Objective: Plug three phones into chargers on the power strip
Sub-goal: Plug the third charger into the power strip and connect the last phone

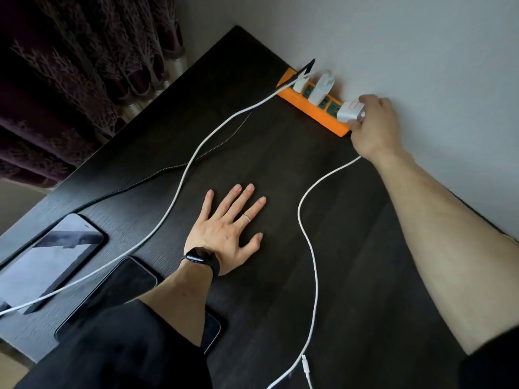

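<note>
An orange power strip (304, 103) lies against the wall at the back of the dark desk (266, 169). Two white chargers (320, 89) stand plugged in it. My right hand (375, 127) grips a third white charger (349, 111) at the strip's near end. Its white cable (309, 248) runs down the desk to a loose plug (304, 363). My left hand (227, 230) rests flat on the desk, fingers spread, holding nothing. One phone (53, 255) lies at the left with a white cable (179, 192) across it. A second phone (123, 290) lies partly under my left forearm. A third phone (212, 331) peeks out beneath it.
A dark braided cable (157, 172) runs from the strip toward the left edge of the desk. Dark patterned curtains (70, 80) hang beyond the desk's left side. A pale wall (393, 51) borders the desk on the right.
</note>
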`<state>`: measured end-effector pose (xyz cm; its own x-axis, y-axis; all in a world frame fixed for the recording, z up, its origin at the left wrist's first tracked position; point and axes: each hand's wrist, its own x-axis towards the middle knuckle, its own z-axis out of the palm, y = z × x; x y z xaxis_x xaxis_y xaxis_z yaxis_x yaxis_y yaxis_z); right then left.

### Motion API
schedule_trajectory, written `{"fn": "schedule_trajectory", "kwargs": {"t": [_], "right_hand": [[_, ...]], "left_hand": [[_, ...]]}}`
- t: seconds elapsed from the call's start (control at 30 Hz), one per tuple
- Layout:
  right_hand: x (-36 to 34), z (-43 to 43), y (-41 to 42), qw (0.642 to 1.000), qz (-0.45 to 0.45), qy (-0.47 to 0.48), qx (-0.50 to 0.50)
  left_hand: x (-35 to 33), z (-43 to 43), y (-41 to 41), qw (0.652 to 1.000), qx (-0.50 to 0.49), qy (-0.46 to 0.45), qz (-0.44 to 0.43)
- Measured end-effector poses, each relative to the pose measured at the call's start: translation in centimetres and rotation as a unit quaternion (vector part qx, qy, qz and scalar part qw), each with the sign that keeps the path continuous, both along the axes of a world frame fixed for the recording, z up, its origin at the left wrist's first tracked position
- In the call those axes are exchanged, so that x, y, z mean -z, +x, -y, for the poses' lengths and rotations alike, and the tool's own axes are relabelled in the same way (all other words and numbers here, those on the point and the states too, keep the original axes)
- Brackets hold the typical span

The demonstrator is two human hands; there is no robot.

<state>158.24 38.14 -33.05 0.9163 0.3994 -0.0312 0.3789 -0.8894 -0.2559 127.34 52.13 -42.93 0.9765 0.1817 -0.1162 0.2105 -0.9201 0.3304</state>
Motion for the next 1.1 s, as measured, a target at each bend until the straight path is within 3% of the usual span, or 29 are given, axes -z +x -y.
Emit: {"fn": "schedule_trajectory", "kwargs": {"t": [0.43,0.7,1.1], "right_hand": [[-1.6,-4.1,2.7,0.982,0.02,-0.181,-0.059],[-1.3,-5.2,3.8,0.969,0.023,-0.24,-0.056],[-1.4,-6.1,3.1,0.97,0.044,-0.232,-0.056]], "left_hand": [[0.2,0.0,0.0,1.0,-0.001,0.005,0.007],[0.1,0.0,0.0,1.0,0.0,0.002,0.005],[0.0,0.0,0.1,1.0,0.001,-0.003,-0.009]]}}
